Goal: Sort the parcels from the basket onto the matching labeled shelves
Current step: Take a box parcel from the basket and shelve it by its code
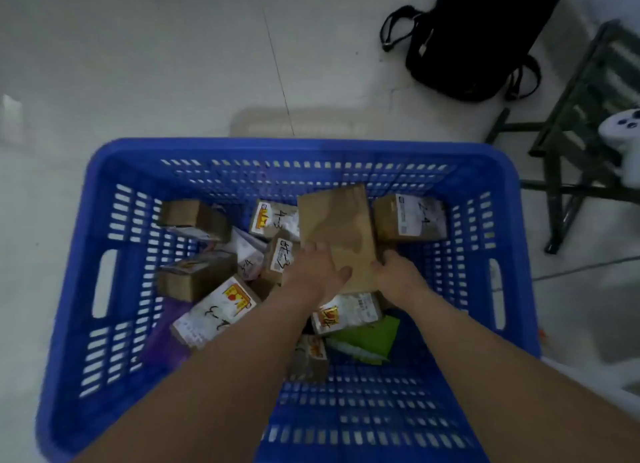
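Observation:
A blue slotted plastic basket (104, 192) stands on the floor below me, holding several cardboard parcels with handwritten labels. Both my hands are inside it on a long plain brown parcel (337, 220) that lies near the middle. My left hand (317, 267) grips its near left edge, thumb across the top face. My right hand (394, 268) curls round its near right edge. Beside it lie a parcel marked 2-4 (410, 218), one marked 4-3 (275, 220), one marked 3-1 (216, 315) and a green packet (372, 338).
A black backpack (478, 37) lies on the pale tiled floor beyond the basket at the upper right. A dark green metal shelf frame (571, 144) stands at the right edge with a white object (623, 130) on it. A purple bag (162, 345) lies in the basket's near left.

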The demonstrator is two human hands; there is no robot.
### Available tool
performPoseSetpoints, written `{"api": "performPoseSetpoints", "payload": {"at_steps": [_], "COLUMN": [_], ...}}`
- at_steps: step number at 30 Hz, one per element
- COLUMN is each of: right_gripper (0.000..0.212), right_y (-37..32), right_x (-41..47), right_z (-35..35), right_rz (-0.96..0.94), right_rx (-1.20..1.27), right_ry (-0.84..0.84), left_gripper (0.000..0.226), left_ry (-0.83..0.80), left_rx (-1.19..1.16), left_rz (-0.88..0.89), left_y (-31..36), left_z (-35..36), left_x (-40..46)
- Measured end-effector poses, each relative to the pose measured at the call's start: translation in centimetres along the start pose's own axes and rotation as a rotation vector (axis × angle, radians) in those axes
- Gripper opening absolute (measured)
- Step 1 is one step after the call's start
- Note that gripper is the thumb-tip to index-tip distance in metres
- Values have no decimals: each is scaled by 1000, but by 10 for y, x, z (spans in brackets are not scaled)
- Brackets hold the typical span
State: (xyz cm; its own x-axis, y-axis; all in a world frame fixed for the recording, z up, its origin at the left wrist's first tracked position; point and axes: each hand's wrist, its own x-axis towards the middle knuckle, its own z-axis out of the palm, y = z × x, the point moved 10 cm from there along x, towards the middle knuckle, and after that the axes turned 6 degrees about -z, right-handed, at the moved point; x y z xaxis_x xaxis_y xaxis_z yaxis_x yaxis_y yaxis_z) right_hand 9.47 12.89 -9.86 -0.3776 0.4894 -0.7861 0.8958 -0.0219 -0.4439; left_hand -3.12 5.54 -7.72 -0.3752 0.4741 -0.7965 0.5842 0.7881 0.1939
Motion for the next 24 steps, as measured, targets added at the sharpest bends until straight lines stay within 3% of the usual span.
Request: {"api": "performPoseSetpoints", "payload": {"at_steps": [3,8,13,17,20,24], "right_gripper": [59,66,87,86,72,64], "right_y": [17,13,22,23,13,-14], "right_x": [13,23,30,17,-7,-51], "right_z": [15,26,28,27,34,31], "right_rz": [134,195,218,190,196,280], "right_rx": [235,514,637,515,505,535], "right_ry": [33,79,80,81,-32,-98], "left_gripper": [74,74,74,79,82,88], "left_ry": [12,21,59,11,46,23], "left_rx": [-89,-159,-418,-833,-816,-686], "left_rz": [-66,-123,-274,-300,-330,-374], "left_y": [-5,-3,-29,-49,-64,-48], "left_z": [14,18,19,32,37,-12], "left_x": [8,11,22,26,26,-38]}}
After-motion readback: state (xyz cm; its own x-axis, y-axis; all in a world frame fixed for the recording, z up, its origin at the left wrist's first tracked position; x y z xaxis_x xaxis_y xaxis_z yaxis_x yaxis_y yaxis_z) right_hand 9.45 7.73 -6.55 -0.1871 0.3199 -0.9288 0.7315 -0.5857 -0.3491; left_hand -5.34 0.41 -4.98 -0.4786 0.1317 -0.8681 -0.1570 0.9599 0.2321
